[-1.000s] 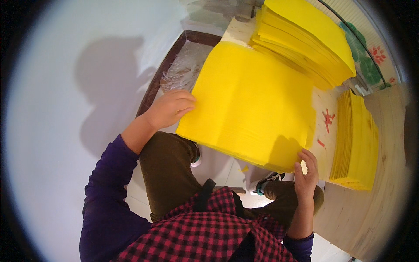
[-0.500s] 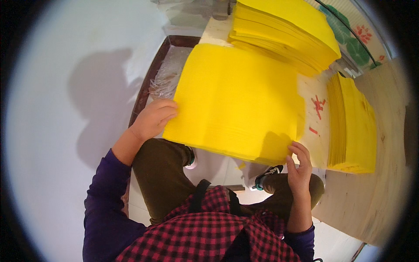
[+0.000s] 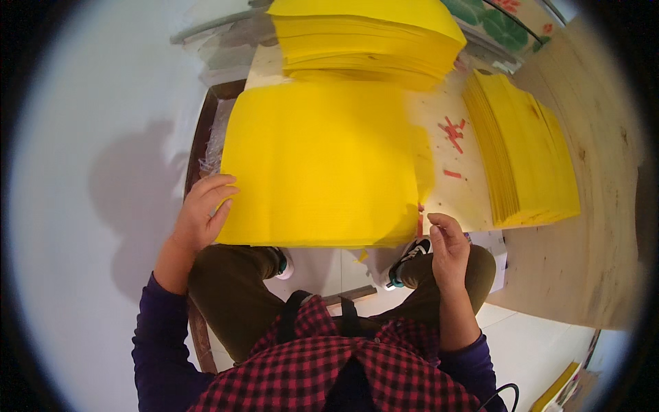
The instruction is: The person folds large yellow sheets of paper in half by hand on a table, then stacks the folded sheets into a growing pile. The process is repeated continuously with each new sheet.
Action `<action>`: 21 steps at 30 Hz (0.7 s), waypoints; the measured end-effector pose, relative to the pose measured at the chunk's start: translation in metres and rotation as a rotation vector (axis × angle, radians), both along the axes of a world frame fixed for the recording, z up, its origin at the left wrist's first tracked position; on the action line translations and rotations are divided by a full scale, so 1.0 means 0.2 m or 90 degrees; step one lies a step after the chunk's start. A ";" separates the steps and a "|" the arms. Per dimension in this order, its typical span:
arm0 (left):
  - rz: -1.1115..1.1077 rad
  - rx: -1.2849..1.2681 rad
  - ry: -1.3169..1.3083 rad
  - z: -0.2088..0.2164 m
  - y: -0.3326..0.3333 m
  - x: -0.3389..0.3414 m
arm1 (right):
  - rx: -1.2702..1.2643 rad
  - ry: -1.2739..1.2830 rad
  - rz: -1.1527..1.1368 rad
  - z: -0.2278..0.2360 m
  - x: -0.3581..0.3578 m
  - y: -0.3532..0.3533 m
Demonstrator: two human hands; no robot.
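Observation:
A wide stack of yellow paper sheets lies on the pale wooden table in front of me, its near edge above my knees. At its left edge is my left hand, thumb and fingers apart, the fingertips touching or just over the paper's side. My right hand hovers a little off the stack's near right corner. Its fingers are loosely bent, with a gap to the thumb and nothing between them.
Behind stands a taller yellow paper stack; another yellow stack stands at the right. Small red strips lie on the tabletop between. A white wall runs along the left, a wooden board along the right.
My right hand has come away from the stack's near right corner. The left hand's fingers have spread. The whole view has turned and shifted, so the stacks appear farther left.

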State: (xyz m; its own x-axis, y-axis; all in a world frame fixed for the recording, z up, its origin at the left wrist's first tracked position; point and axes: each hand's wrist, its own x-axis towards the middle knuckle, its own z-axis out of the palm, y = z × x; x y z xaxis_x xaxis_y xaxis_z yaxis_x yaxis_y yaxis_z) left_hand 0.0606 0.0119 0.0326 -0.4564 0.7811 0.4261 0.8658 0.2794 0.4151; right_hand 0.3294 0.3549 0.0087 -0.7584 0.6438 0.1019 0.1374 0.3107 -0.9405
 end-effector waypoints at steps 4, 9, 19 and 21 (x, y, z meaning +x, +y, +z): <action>-0.029 -0.012 -0.070 0.08 0.26 0.13 | -0.124 -0.011 -0.041 -0.05 0.01 0.07; -0.094 0.022 -0.225 0.02 0.67 0.35 | -0.120 -0.074 0.016 -0.03 -0.05 0.21; -0.097 0.066 -0.343 -0.21 1.04 0.52 | -0.272 -0.084 0.185 -0.07 -0.14 0.31; -0.100 0.064 -0.353 -0.22 1.03 0.51 | -0.318 -0.074 0.208 -0.09 -0.14 0.32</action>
State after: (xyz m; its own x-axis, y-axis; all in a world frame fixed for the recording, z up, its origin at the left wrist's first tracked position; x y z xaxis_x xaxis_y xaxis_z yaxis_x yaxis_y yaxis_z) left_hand 0.1634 0.2180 -0.0111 -0.5143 0.8256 0.2321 0.5392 0.1008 0.8361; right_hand 0.3010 0.4179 -0.0099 -0.9127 0.3244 -0.2485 0.2204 -0.1213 -0.9678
